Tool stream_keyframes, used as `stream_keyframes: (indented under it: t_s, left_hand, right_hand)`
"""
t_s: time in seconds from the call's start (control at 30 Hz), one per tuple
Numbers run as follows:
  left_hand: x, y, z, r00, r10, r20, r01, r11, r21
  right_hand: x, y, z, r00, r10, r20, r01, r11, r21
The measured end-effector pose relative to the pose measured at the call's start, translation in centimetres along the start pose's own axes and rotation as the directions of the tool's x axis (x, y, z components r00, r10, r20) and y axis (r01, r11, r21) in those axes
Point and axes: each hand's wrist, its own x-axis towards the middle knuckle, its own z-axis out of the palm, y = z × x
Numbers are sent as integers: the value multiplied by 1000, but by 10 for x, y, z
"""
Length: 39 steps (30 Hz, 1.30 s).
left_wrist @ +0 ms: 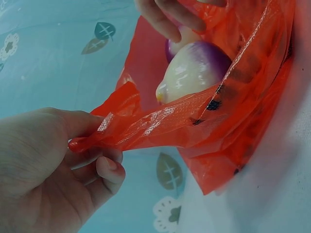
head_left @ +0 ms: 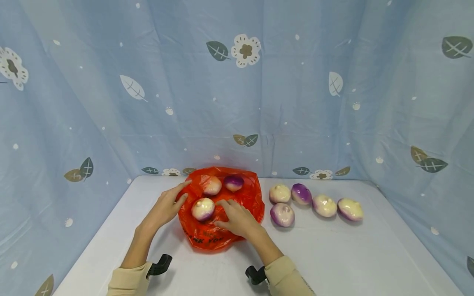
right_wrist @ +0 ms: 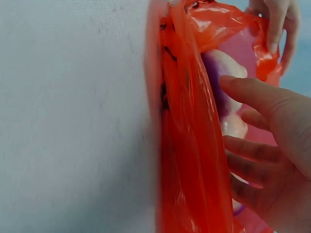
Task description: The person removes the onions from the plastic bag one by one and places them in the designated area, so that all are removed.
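A red plastic bag (head_left: pixel 242 199) with dark printed letters lies spread on the table, its mouth facing up. In it are three shiny purple-and-white onions: a near onion (head_left: pixel 203 209), a pale one (head_left: pixel 212 186) behind it and a purple one (head_left: pixel 233 183) at the back right. My left hand (head_left: pixel 164 209) pinches the bag's left edge between thumb and fingers, pulling it taut in the left wrist view. Over the bag, my right hand (head_left: pixel 238 220) has its fingers spread and relaxed just right of the near onion, holding nothing; contact with it cannot be told.
Several more onions lie loose on the white table (head_left: pixel 333 255) right of the bag, the closest being a purple-tinted onion (head_left: pixel 282 215). A blue patterned curtain (head_left: pixel 296 102) stands behind the table and along its sides.
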Motion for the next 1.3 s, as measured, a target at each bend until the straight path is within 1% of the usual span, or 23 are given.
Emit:
stream_keyframes:
  t_s: [0.17, 0.33, 0.5, 0.63, 0.83, 1.1, 1.3]
  left_hand:
    - [1, 0, 0, 1000, 2, -5, -2, 1000, -2]
    - [1, 0, -1, 1000, 3, -8, -3, 1000, -2]
    - [0, 1, -1, 1000, -3, -5, 3, 1000, 2]
    - [-1, 0, -1, 1000, -4, -5, 4, 1000, 7]
    - [0, 0, 1, 1000, -7, 1, 7, 1000, 9]
    - [0, 0, 0, 1000, -12, 2, 12, 1000, 11]
    - [0, 0, 0, 1000, -15, 5, 15, 1000, 6]
  right_hand:
    - [7, -7, 3, 1000, 2, -4, -2, 1000, 11]
    - [14, -14, 7, 1000, 30, 9, -30, 999, 24]
    - [20, -21, 12, 1000, 31, 4, -31, 1000, 0]
    - [22, -24, 16, 1000, 22, -21, -22, 1000, -19]
    - [22, -26, 23, 999, 10, -50, -10, 1000, -7]
    - [23, -27, 30, 996, 36, -83, -35, 999, 18]
    - [23, -26, 31, 993, 21, -118, -17, 999, 33]
